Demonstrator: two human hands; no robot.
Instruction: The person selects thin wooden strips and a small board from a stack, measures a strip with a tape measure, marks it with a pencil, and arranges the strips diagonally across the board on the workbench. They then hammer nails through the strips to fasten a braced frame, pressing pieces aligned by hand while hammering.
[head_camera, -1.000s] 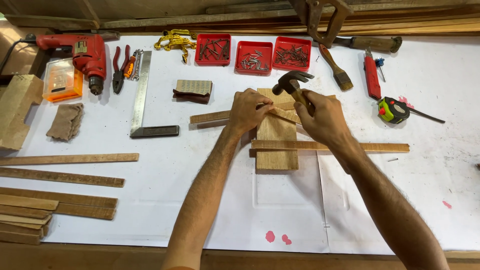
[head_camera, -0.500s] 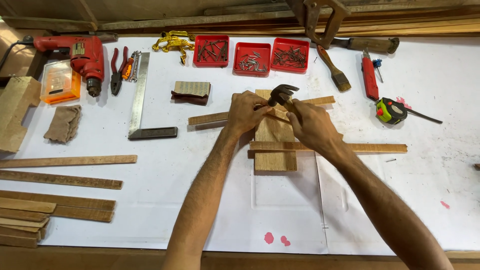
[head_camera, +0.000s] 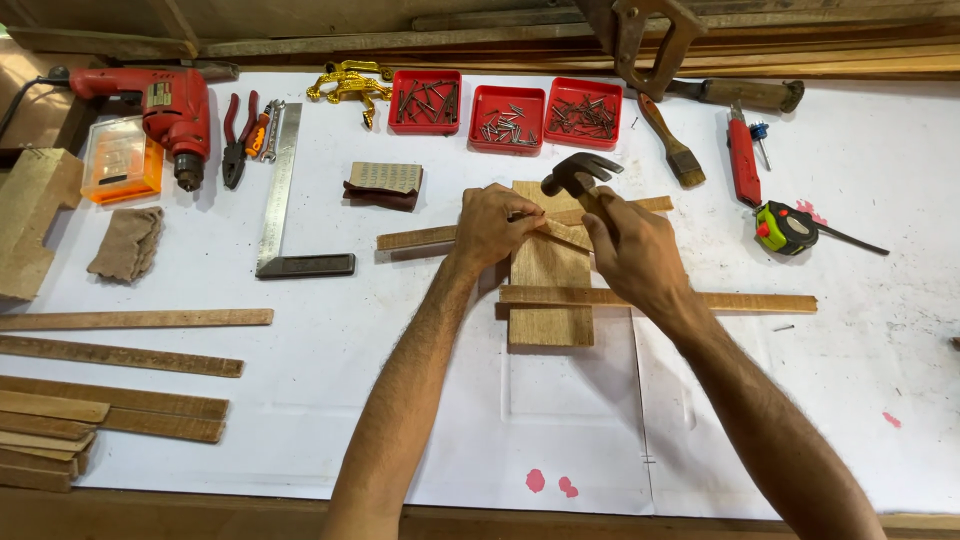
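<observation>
A flat wooden board (head_camera: 548, 300) lies on the white-covered bench, with two thin wooden strips laid across it: an upper strip (head_camera: 415, 238) and a lower strip (head_camera: 745, 301). My left hand (head_camera: 495, 222) rests on the upper strip over the board, fingers pinched together; whatever they pinch is too small to see. My right hand (head_camera: 635, 250) grips the handle of a claw hammer (head_camera: 575, 174). The hammer head hangs just above the board's far end, right beside my left fingers.
Three red trays of nails (head_camera: 505, 105) stand at the back. A red drill (head_camera: 165, 105), pliers (head_camera: 236, 135), a steel square (head_camera: 283, 200), sandpaper (head_camera: 385, 183), a brush (head_camera: 672, 140), a handsaw (head_camera: 650, 40) and a tape measure (head_camera: 788, 227) lie around. Wooden strips (head_camera: 90, 410) are stacked at the left.
The hammer head has dipped and come back up over the board's far end. My left hand stays on the upper strip.
</observation>
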